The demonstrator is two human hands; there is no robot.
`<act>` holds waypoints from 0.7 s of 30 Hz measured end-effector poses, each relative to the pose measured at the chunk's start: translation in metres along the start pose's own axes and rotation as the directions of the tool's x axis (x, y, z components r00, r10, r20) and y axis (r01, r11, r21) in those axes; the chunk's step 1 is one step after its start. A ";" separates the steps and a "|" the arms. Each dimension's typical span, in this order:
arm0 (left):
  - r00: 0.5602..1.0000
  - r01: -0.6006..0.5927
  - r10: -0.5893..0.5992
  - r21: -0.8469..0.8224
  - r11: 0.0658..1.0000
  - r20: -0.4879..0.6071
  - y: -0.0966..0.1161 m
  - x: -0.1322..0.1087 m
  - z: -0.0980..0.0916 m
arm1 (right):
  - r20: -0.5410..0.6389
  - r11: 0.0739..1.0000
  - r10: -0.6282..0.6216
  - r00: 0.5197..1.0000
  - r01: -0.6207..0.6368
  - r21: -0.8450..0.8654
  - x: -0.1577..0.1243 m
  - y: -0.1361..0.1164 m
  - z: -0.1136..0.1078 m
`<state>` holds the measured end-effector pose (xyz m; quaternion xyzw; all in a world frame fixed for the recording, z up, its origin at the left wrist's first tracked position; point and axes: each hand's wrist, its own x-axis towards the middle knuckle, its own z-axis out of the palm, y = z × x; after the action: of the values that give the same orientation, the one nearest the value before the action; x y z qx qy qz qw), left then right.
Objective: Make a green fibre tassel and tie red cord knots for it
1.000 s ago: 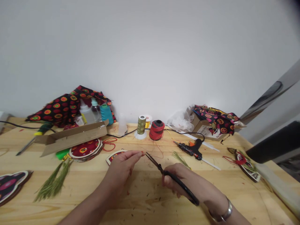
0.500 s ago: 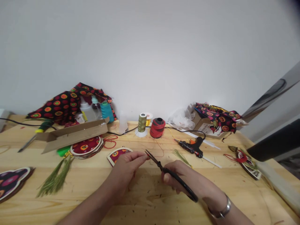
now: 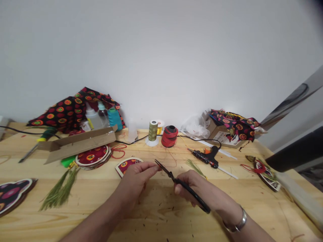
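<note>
My right hand [image 3: 191, 186] grips a pair of black-handled scissors [image 3: 185, 187], with the narrow blades pointing up and left. The blade tips sit right by the pinched fingertips of my left hand [image 3: 136, 179]. Anything held between those fingertips is too small to tell. Just beyond my left hand lies a red patterned wooden ornament [image 3: 127, 163], partly hidden by the hand. Loose thin red thread [image 3: 171, 158] lies on the wood beyond the blades. A small bunch of green pine needles [image 3: 195, 168] lies just beyond my right hand.
A wooden workbench [image 3: 161, 215] holds a black glue gun [image 3: 205, 158], red and olive spools [image 3: 169, 136], a stack of round red ornaments [image 3: 92, 156], a green tassel [image 3: 59, 190], a cardboard lid [image 3: 78, 143], bottles [image 3: 93, 117] and patterned fabric [image 3: 68, 111].
The scissors and both hands have shifted slightly up the picture, and the blades stay close to my left fingertips. The whole bench has also drifted slightly upward in view.
</note>
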<state>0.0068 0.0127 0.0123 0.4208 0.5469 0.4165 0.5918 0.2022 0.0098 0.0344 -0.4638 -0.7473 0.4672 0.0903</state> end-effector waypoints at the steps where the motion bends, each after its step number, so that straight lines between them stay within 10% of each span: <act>1: 1.000 0.002 -0.002 0.001 1.000 0.002 0.000 0.000 0.000 | -0.002 1.000 0.002 1.000 -0.002 0.001 0.000 0.000 0.000; 21: 1.000 0.003 -0.003 0.026 1.000 -0.011 -0.009 0.006 -0.002 | -0.003 0.999 0.016 1.000 -0.016 0.052 0.004 0.005 0.000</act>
<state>0.0049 0.0154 0.0021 0.4253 0.5563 0.4107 0.5840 0.2034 0.0132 0.0292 -0.4681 -0.7311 0.4862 0.0999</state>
